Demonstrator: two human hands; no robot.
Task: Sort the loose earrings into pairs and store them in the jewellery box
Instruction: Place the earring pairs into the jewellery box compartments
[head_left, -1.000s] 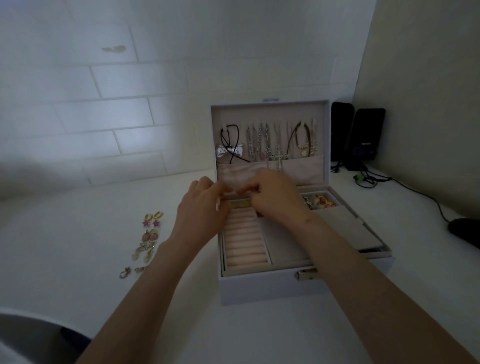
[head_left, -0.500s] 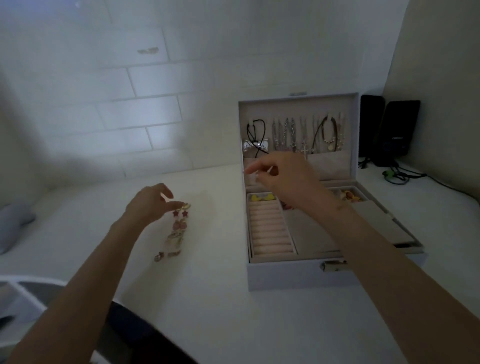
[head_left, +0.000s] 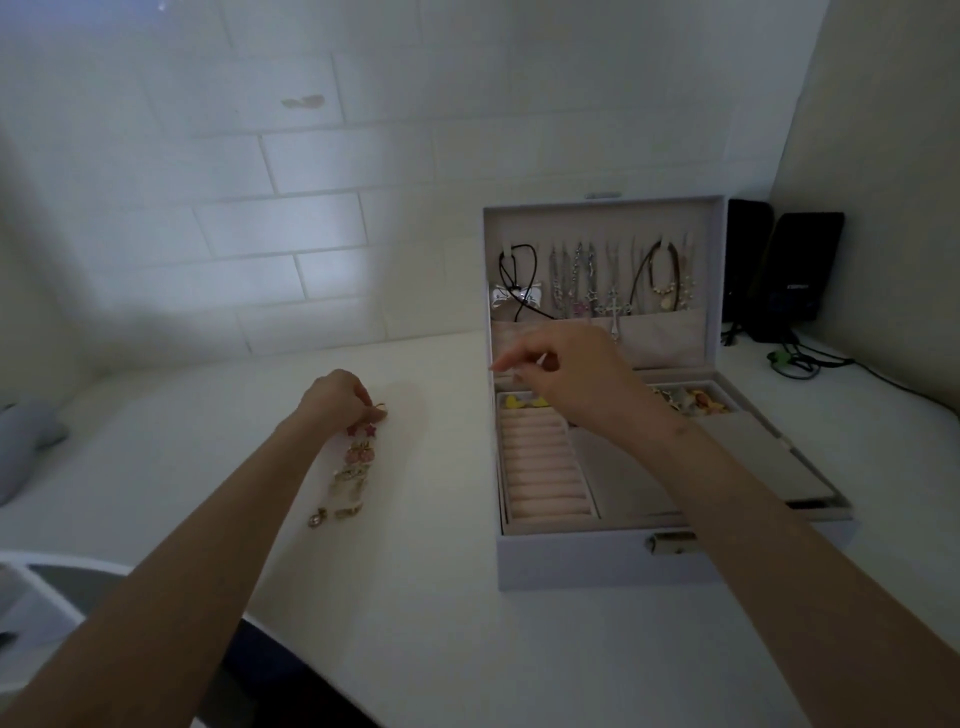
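White desk (head_left: 415, 613), dim. Left hand (head_left: 337, 400) pinches top earring (head_left: 381, 407) of row (head_left: 349, 486); lift straight, sparing stars (head_left: 362, 430) below. Right hand (head_left: 566, 374) half-curled over box (head_left: 571, 566); cannot tell if holding anything.

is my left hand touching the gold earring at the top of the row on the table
Touching. The head view shows the left hand with its fingertips closed on the gold earring, and no gap between them.

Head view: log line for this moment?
left hand: pinches gold earring at far end of earring row | right hand: over open jewellery box, hold unclear
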